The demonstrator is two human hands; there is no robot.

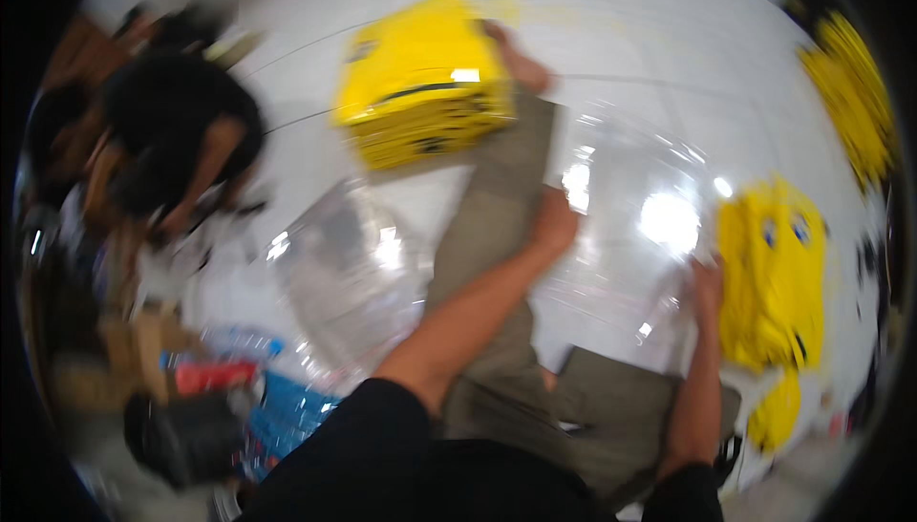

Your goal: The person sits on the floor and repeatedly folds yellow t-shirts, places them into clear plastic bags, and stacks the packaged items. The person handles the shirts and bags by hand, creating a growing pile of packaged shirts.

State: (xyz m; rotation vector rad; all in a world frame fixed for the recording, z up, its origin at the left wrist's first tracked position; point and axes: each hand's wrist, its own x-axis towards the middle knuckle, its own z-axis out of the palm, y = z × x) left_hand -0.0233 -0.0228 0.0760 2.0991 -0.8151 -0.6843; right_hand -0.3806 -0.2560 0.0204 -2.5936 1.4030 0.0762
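Observation:
My left hand point(559, 221) and my right hand point(705, 283) grip a clear plastic bag point(630, 188) at its two sides, over the white floor tiles just right of my outstretched leg point(492, 197); the fingers are blurred. Beside my right hand lies a yellow folded pile point(772, 278) with blue eye shapes and a black line, with a small yellow piece point(776, 412) below it. Near my foot sits a thick stack of folded yellow items point(415, 68) with a glossy top. Another clear plastic sheet or pile of bags point(339, 288) lies left of my leg.
Co-workers in dark clothes point(177, 116) crouch at the left. Cardboard point(153, 355), water bottles point(239, 340), a red item point(215, 379), a blue pack point(287, 422) and a dark object point(181, 436) lie at lower left. More yellow items point(845, 102) are stacked at the far right.

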